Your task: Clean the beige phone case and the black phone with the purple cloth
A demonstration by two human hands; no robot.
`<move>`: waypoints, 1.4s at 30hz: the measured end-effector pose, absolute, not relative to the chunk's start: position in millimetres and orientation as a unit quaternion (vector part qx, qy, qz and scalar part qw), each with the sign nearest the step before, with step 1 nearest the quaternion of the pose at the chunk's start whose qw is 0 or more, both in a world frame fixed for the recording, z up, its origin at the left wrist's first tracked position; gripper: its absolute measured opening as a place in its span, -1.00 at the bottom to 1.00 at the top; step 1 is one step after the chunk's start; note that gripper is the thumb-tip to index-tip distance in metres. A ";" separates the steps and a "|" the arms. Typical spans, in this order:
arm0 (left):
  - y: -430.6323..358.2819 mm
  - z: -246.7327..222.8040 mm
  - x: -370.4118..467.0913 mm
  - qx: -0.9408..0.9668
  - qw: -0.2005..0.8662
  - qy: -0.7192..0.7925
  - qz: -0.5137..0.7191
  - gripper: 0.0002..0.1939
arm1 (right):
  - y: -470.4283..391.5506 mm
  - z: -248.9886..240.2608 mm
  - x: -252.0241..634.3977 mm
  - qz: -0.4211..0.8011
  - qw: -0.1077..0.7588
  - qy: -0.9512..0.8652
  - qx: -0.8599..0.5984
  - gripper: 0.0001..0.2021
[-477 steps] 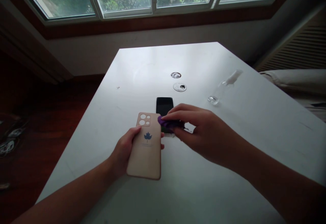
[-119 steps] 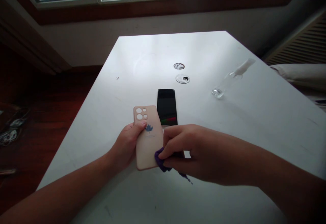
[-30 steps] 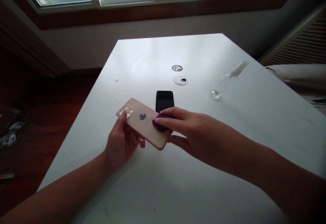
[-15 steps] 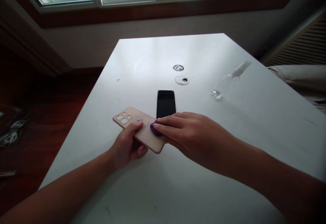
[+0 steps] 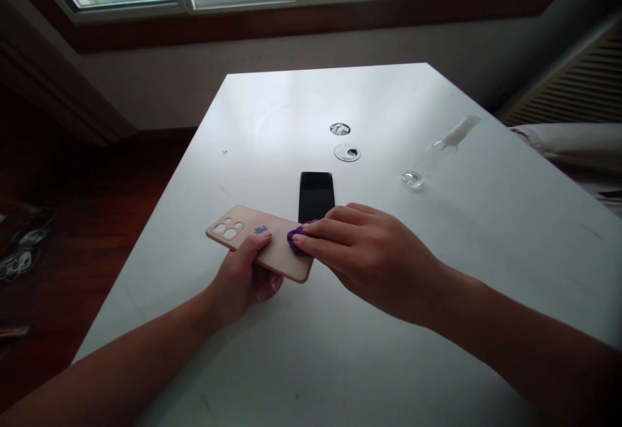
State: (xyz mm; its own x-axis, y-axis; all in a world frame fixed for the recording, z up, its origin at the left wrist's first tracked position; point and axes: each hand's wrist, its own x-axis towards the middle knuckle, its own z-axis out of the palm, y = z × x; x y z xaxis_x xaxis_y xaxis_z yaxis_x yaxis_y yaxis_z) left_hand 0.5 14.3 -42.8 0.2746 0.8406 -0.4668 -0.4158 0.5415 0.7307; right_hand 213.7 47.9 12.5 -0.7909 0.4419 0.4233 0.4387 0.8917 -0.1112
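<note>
A pale pink phone case (image 5: 286,251) with camera cut-outs at its left end is held tilted above the table. My left hand (image 5: 245,278) grips it from below, the thumb lying on its back near a small dark logo. My right hand (image 5: 369,252) pinches a crumpled purple cloth (image 5: 299,239) and presses it on the right part of the case. Just beyond, a black smartphone (image 5: 317,194) lies flat, its near end hidden behind the case and my right hand.
On the white table (image 5: 272,109), a clear spray bottle (image 5: 427,158) with a white nozzle lies on its side at the right. Two round cable holes (image 5: 346,153) sit past the phone. Cables (image 5: 29,249) lie at the far left, by the dark red floor.
The case has shifted slightly left and turned a little flatter in my left hand. My right hand has risen slightly, with the purple cloth still against the case.
</note>
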 end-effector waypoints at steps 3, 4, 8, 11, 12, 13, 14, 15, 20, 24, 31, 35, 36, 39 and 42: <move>12.9 -44.1 -3.4 0.253 0.778 0.418 0.394 -0.62 | 49.2 11.2 213.2 0.012 0.245 -0.945 -0.218 -0.73; 12.6 -44.3 -4.8 0.257 0.785 0.412 0.383 -0.62 | 49.4 11.3 213.2 0.013 0.250 -0.944 -0.213 -0.74; 13.6 -42.9 -9.6 0.251 0.816 0.392 0.342 -0.59 | 49.6 12.2 212.2 0.020 0.267 -0.942 -0.201 -0.76; 15.5 -40.7 -11.0 0.239 0.832 0.379 0.327 -0.47 | 49.8 10.6 210.3 0.021 0.285 -0.938 -0.198 -0.77; 15.9 -40.0 -10.7 0.234 0.833 0.378 0.330 -0.45 | 49.9 9.6 209.9 0.019 0.295 -0.935 -0.197 -0.77; 16.3 -39.4 -10.0 0.230 0.830 0.381 0.336 -0.43 | 50.0 8.6 209.7 0.019 0.302 -0.933 -0.196 -0.76; 16.5 -39.0 -8.8 0.226 0.825 0.388 0.345 -0.43 | 49.9 7.6 209.7 0.018 0.305 -0.932 -0.193 -0.76; 16.8 -38.7 -7.2 0.223 0.817 0.395 0.356 -0.43 | 49.6 6.8 210.0 0.019 0.304 -0.933 -0.191 -0.74; 18.4 -40.4 1.9 0.242 0.771 0.428 0.404 -0.42 | 44.7 5.8 211.9 0.042 0.235 -0.952 -0.191 -0.66; 18.4 -44.0 4.5 0.272 0.750 0.439 0.413 -0.36 | 39.9 9.2 211.4 0.086 0.194 -0.954 -0.213 -0.58; 22.4 -46.0 3.5 0.233 0.735 0.440 0.459 -0.52 | 39.0 13.8 209.5 0.185 0.212 -0.937 -0.209 -0.70; 19.9 -43.7 0.6 0.269 0.741 0.433 0.436 -0.46 | 43.8 14.9 209.7 0.285 0.254 -0.894 -0.234 -0.74; 18.3 -43.0 -0.2 0.279 0.745 0.433 0.424 -0.44 | 45.6 14.9 210.1 0.301 0.258 -0.883 -0.249 -0.74; 13.3 -41.6 -1.3 0.293 0.746 0.434 0.411 -0.47 | 51.9 12.0 211.7 0.295 0.253 -0.865 -0.318 -0.75; 10.8 -41.7 0.1 0.296 0.741 0.439 0.413 -0.55 | 56.1 5.6 212.3 0.274 0.249 -0.850 -0.375 -0.75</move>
